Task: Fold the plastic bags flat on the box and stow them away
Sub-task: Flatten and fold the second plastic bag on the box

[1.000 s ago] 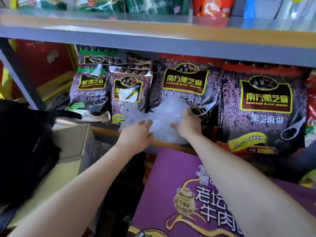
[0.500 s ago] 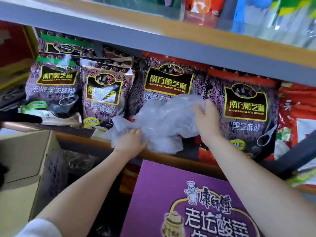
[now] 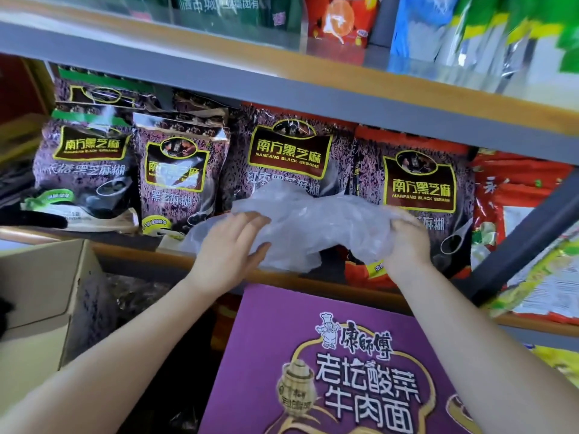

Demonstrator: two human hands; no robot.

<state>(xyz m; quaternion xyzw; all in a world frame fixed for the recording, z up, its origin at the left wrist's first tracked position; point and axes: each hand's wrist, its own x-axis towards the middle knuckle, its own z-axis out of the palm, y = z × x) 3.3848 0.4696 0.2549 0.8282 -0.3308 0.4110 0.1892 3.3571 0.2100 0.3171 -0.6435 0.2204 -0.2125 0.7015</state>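
Sesame packets (image 3: 289, 161) stand side by side across the back of the shelf (image 3: 131, 245), walling it off. The board above (image 3: 282, 86) caps the opening. Only the shelf's narrow front strip lies open, and the plastic bags (image 3: 313, 227) fill its middle.

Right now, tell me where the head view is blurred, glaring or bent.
Head view: the green and blue packets at top right are smeared by blur; glare whitens the upper shelf's edge; the wide lens bends the grey shelf rail; the crumpled clear plastic bags and purple printed carton read sharp.
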